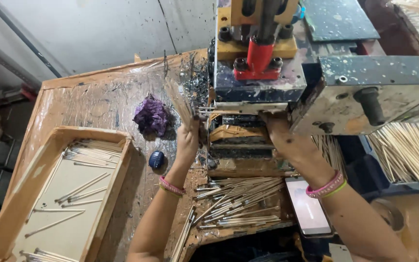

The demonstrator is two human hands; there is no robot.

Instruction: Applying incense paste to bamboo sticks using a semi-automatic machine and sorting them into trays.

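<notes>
- Your left hand (188, 138) is raised at the machine's (287, 77) front, fingers closed around a bundle of thin sticks (180, 104).
- The bundle's long axis runs from the hand up and to the left, tips fanning slightly toward the back of the table (93, 102); the lower ends sit in your grip near the machine's feed slot.
- The sticks look pale, straw-coloured, very slender, a little blurred at the upper ends.
- Your right hand (280, 138) reaches under the machine's overhanging metal housing; its fingers are hidden there, so whether they hold anything cannot be told.
- Loose sticks (233, 201) lie in a heap below the machine between your forearms, mostly pointing left-right.
- A wooden tray (117, 170) at left holds more sticks, some dark-tipped.
- A crumpled purple lump (152, 115) and a small dark-blue oval thing (156, 159) sit on the table left of your left hand.
- A flat phone-like slab (307, 207) lies just beside your right wrist.
</notes>
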